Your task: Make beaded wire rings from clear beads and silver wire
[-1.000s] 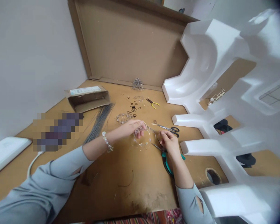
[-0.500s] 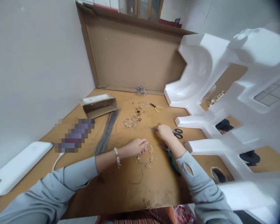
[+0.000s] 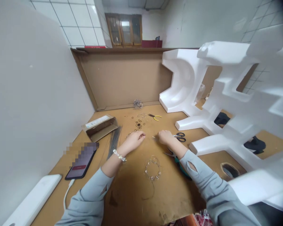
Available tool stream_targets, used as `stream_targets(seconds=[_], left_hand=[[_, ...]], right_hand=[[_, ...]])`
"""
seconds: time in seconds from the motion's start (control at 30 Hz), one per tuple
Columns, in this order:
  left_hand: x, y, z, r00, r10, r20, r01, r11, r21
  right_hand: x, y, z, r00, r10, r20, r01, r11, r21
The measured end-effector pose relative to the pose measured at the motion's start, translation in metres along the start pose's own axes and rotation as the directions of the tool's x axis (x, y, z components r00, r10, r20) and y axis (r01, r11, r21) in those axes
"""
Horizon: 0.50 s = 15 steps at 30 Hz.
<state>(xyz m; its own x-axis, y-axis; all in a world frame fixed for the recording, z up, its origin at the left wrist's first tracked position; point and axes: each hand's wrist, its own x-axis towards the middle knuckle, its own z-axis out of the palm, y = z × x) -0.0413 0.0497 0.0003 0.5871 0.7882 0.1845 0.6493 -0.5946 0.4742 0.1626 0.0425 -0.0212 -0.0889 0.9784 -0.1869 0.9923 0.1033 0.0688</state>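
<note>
A beaded wire ring [image 3: 152, 169] lies on the brown tabletop in front of me, clear beads around it and a loose wire tail trailing toward me. My left hand [image 3: 135, 139], with a beaded bracelet [image 3: 119, 155] on its wrist, is beyond the ring, fingers loosely bent and nothing visible in them. It partly covers another beaded ring. My right hand [image 3: 165, 137] is closed near the black-handled scissors [image 3: 180, 137]; a short pale sliver shows by its fingertips, but what it grips is hidden. Green-handled pliers [image 3: 179, 163] lie partly under the right forearm.
Small dark rings [image 3: 139, 125], yellow-handled pliers [image 3: 155, 117] and a wire tangle [image 3: 138, 104] lie farther back. Left are a wire bundle [image 3: 114, 138], small carton [image 3: 101, 128], phone [image 3: 81, 166] and white device [image 3: 37, 197]. White foam [image 3: 209, 147] and a tape roll [image 3: 230, 169] stand right.
My left hand has let go of the beaded ring and moved forward and left; the ring now rests on the table. My right hand stays closed near the scissors. The view has tilted up.
</note>
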Motion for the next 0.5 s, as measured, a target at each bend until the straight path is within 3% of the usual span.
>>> stream_targets(seconds=[0.07, 0.27, 0.5], left_hand=[[0.006, 0.009, 0.006, 0.999, 0.047, 0.017, -0.048, 0.996, 0.072], [0.009, 0.030, 0.035, 0.969, 0.235, -0.070, -0.199, 0.919, 0.340], [0.010, 0.028, 0.053, 0.970, 0.242, -0.016, -0.204, 0.849, 0.487]], right_hand=[[-0.007, 0.002, -0.003, 1.000, -0.001, -0.009, 0.001, 1.000, 0.017], [-0.028, -0.002, -0.016, 0.994, -0.044, -0.097, 0.054, 0.993, 0.102], [-0.030, -0.006, -0.022, 0.981, -0.137, -0.139, 0.167, 0.957, 0.239]])
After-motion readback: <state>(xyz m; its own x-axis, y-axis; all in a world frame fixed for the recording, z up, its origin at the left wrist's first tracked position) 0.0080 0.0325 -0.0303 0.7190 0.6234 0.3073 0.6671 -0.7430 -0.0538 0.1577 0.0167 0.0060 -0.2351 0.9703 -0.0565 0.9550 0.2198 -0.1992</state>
